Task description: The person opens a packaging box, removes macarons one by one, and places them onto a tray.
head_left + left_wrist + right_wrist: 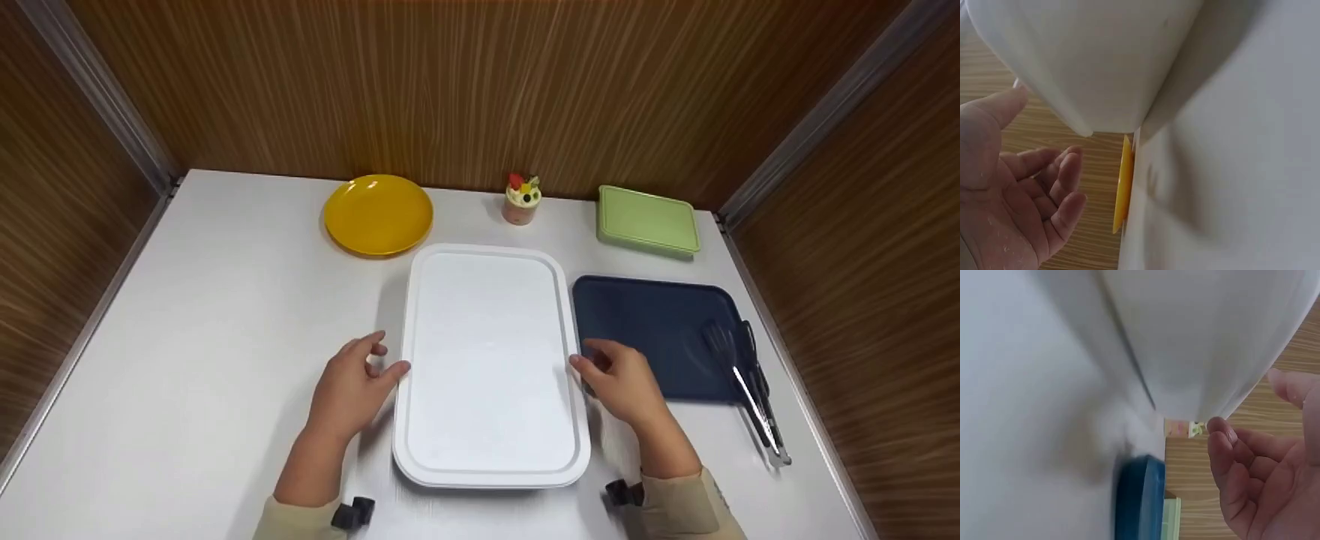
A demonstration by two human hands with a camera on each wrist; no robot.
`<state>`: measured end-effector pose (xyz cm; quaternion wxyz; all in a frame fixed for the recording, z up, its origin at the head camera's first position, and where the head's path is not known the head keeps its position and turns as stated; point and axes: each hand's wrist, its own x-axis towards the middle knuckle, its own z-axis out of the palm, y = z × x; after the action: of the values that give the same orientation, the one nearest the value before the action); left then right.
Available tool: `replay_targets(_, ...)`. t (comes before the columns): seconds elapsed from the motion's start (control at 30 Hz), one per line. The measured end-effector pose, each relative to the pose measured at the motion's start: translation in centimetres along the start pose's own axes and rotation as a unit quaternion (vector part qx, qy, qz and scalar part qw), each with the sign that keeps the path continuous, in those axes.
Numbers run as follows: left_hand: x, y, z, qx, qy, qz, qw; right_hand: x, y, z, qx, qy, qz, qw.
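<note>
A large white box with a white lid (487, 360) stands upright in the middle of the table. On its left side is my left hand (349, 390), its thumb tip at the lid's rim and its other fingers loosely bent. My right hand (626, 382) mirrors it on the right side, thumb tip at the rim. In the left wrist view the box wall (1100, 62) rises beside the left hand (1022, 197), whose fingers hold nothing. The right wrist view has the box wall (1179, 337) and the right hand (1269, 478), fingers bent around nothing.
A yellow plate (379, 215) lies behind the box to the left, with a small dessert cup (521, 202) at the back. Back right is a green lidded container (649, 219). A dark blue tray (645, 322) lies right of the box, with tongs (750, 397) across its right edge.
</note>
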<state>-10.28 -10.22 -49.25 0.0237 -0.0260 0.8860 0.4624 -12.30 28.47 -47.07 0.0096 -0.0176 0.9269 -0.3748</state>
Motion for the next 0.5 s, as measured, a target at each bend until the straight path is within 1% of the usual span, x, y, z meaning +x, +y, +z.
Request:
replay_targets(0.1,-0.8,0.1,0.5,-0.022,0.009,-0.011,0.9996,-0.5,-0.1,0.3,0.032,-0.007,0.004,0.9995)
replay_targets(0.23,-1.5,0.3,1.1,-0.041,0.005,-0.025,0.9988,-0.9,-0.3,0.7,0.050,-0.002,0.009,0.9987)
replay_targets(0.37,-1.9,0.7,1.4,-0.036,0.002,-0.034,0.9988,-1.2,-0.3,0.8,0.054,0.008,0.020,0.9983)
replay_targets(0.5,-2.2,1.0,1.7,-0.028,0.013,-0.034,0.9989,-1.5,-0.3,1.0,0.074,0.017,0.035,0.9965)
